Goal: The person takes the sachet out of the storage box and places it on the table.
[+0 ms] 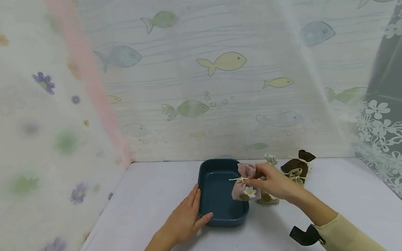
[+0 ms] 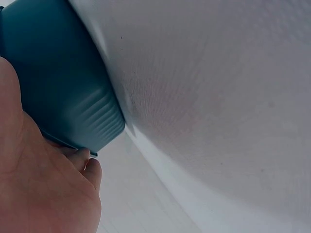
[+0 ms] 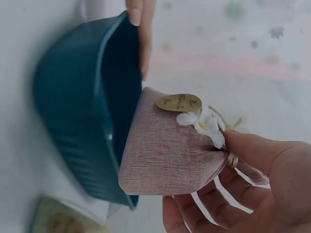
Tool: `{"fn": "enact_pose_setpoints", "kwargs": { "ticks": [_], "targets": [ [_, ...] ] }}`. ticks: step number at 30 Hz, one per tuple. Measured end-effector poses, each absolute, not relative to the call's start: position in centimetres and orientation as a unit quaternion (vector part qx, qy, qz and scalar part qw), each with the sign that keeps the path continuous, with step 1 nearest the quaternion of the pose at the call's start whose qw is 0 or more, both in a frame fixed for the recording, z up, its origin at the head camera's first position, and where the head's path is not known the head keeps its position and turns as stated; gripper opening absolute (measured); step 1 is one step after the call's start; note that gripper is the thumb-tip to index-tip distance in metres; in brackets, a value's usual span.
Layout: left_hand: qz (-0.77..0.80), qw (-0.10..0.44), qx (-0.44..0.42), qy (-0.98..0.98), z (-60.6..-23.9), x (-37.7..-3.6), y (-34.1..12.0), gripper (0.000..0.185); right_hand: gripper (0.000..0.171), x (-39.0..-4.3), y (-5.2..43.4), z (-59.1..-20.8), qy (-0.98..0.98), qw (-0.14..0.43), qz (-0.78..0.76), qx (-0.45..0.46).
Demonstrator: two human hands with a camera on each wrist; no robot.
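My right hand point(image 1: 278, 182) pinches a pink cloth drawstring sachet point(image 3: 163, 150) at its tied neck, thumb against the cord. A white flower point(image 3: 204, 125) and an oval brown tag point(image 3: 178, 102) decorate the sachet's front. In the head view it overlaps the right rim of a dark teal rectangular basin point(image 1: 226, 222). Fairly straight fingers of my left hand point(image 1: 181, 221) rest along the basin's left rim, with the thumb at its near left corner. The basin's visible floor holds nothing.
Just right of the basin lies a green sachet point(image 1: 268, 199), partly hidden by my right hand. Behind that hand are a dark brown sachet point(image 1: 291, 166), an olive one point(image 1: 296, 176) and a pale one point(image 1: 271, 159). Patterned curtains point(image 1: 183, 83) border the white table point(image 1: 149, 192).
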State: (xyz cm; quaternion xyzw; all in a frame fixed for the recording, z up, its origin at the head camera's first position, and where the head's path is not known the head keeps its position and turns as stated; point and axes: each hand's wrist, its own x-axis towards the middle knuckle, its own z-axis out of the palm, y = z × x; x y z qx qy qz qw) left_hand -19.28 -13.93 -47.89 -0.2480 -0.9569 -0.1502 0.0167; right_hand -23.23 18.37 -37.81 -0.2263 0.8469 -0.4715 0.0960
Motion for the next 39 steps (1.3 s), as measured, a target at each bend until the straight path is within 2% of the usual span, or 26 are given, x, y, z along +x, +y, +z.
{"fn": "enact_pose_setpoints", "kwargs": {
  "ticks": [6,22,29,39],
  "targets": [
    [-0.148,0.017,-0.25,-0.957,-48.1,-19.5,-14.0,0.096,0.025,-22.4,20.0,-38.8,0.843,0.112,-0.47,-0.238],
    [-0.156,0.017,-0.245,-0.957,-48.0,-20.1,-14.4,0.096,0.045,-20.6,23.1,-39.7,0.851,0.096,-0.48,-0.189],
    [-0.162,0.016,-0.246,-0.956,-48.0,-19.9,-14.4,0.095,0.037,-20.4,24.6,-40.8,0.843,0.112,-0.485,-0.206],
    [-0.163,0.007,-0.248,-0.955,-48.0,-19.6,-13.9,0.091,0.022,-19.5,26.9,-42.4,0.864,0.096,-0.457,-0.189]
  ]
}}
